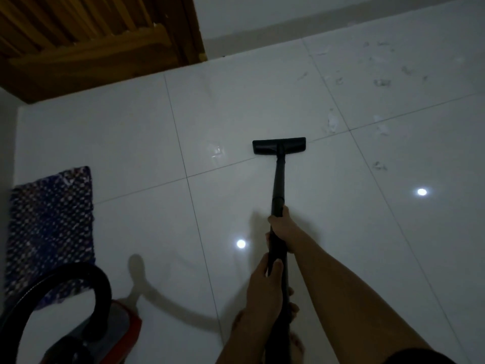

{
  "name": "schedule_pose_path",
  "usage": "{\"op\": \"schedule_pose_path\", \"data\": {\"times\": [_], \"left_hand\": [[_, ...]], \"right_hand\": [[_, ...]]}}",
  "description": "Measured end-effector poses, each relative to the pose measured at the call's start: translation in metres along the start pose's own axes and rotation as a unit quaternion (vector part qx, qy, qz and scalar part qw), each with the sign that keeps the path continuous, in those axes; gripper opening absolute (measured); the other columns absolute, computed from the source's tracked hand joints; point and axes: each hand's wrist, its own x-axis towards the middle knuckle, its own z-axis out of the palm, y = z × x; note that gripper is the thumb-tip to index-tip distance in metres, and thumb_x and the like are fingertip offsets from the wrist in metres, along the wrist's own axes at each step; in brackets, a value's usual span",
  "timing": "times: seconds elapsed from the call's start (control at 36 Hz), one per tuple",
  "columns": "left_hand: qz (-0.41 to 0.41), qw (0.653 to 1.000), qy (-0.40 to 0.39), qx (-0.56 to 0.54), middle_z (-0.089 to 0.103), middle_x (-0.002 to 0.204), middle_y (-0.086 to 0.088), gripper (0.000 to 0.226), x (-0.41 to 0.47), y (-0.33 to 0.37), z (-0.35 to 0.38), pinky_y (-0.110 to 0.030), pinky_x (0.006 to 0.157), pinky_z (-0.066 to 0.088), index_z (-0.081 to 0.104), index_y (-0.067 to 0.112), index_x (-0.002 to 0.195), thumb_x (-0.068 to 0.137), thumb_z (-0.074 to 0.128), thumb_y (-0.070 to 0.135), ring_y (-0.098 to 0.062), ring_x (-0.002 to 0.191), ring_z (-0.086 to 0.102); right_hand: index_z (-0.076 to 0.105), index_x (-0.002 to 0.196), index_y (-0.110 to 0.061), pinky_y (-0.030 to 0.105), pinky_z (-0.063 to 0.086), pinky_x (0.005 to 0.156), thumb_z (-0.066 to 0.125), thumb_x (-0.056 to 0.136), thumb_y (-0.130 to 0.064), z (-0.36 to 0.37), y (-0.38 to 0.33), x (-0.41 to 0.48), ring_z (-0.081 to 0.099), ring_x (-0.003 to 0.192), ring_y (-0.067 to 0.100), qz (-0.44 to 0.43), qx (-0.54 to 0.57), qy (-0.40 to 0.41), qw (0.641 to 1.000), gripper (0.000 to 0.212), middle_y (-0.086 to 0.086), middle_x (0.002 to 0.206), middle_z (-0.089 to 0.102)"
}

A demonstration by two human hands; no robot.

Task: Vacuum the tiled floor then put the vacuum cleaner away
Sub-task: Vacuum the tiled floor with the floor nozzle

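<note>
A black vacuum wand (278,179) runs from my hands down to its flat floor head (279,146), which rests on the white tiled floor (136,143) at a grout line. My right hand (282,227) grips the wand higher along the tube. My left hand (263,287) grips it closer to my body. The red vacuum body (123,324) with its looping black hose (86,274) sits at the lower left. Scraps of white and grey litter (332,122) lie scattered on the tiles to the upper right of the head.
A blue patterned mat (49,227) lies at the left, beside the vacuum body. A wooden door (86,40) stands at the upper left against a white wall (288,14). My bare feet (296,345) show below my hands. Two ceiling-light reflections shine on the tiles.
</note>
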Motion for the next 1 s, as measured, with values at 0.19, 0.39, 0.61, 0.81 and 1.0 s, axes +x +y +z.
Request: {"op": "schedule_pose_path", "data": {"times": [0.19, 0.39, 0.61, 0.81, 1.0], "left_hand": [[0.006, 1.0, 0.005, 0.011, 0.052, 0.064, -0.009, 0.035, -0.033, -0.037, -0.002, -0.022, 0.037, 0.043, 0.049, 0.023, 0.133, 0.1, 0.041, 0.025, -0.019, 0.05, 0.053], [0.003, 0.998, -0.022, 0.056, 0.057, 0.071, -0.009, 0.019, -0.063, -0.066, -0.03, -0.036, 0.062, 0.045, 0.054, 0.032, 0.111, 0.098, 0.041, 0.027, -0.024, 0.057, 0.054], [-0.018, 0.995, -0.031, 0.09, 0.053, 0.066, -0.012, 0.032, -0.121, -0.113, -0.085, -0.026, 0.042, 0.043, 0.05, 0.026, 0.129, 0.099, 0.041, 0.027, -0.022, 0.044, 0.05], [-0.02, 0.993, -0.041, 0.108, 0.057, 0.074, -0.011, 0.038, -0.159, -0.126, -0.115, -0.023, 0.038, 0.047, 0.046, 0.02, 0.137, 0.1, 0.04, 0.023, -0.019, 0.053, 0.055], [-0.003, 0.991, -0.039, 0.131, 0.061, 0.08, -0.008, 0.035, -0.178, -0.134, -0.125, -0.027, 0.046, 0.05, 0.048, 0.024, 0.133, 0.1, 0.038, 0.023, -0.018, 0.058, 0.058]], "right_hand": [[0.013, 0.153, -0.028, 0.041, 0.052, 0.065, 0.042, 0.099, -0.018, 0.004, 0.046, -0.025, 0.055, 0.06, 0.024, 0.008, -0.019, 0.023, 1.0, 0.062, 0.016, 0.089, 0.053], [0.016, 0.153, -0.026, 0.038, 0.054, 0.064, 0.042, 0.099, -0.018, 0.025, 0.081, -0.064, 0.054, 0.062, 0.023, 0.012, 0.021, 0.051, 0.998, 0.061, 0.019, 0.103, 0.051], [0.023, 0.149, -0.019, 0.05, 0.049, 0.097, 0.044, 0.094, -0.014, 0.074, 0.146, -0.125, 0.053, 0.089, 0.027, 0.007, 0.075, 0.071, 0.995, 0.059, -0.004, 0.082, 0.042], [0.021, 0.151, -0.022, 0.054, 0.053, 0.089, 0.045, 0.094, -0.016, 0.103, 0.177, -0.147, 0.056, 0.083, 0.033, 0.034, 0.053, 0.078, 0.995, 0.062, 0.02, 0.1, 0.052], [0.024, 0.15, -0.026, 0.043, 0.054, 0.07, 0.043, 0.095, -0.017, 0.108, 0.192, -0.158, 0.055, 0.067, 0.028, 0.03, 0.093, 0.086, 0.992, 0.058, 0.017, 0.091, 0.052]]}}
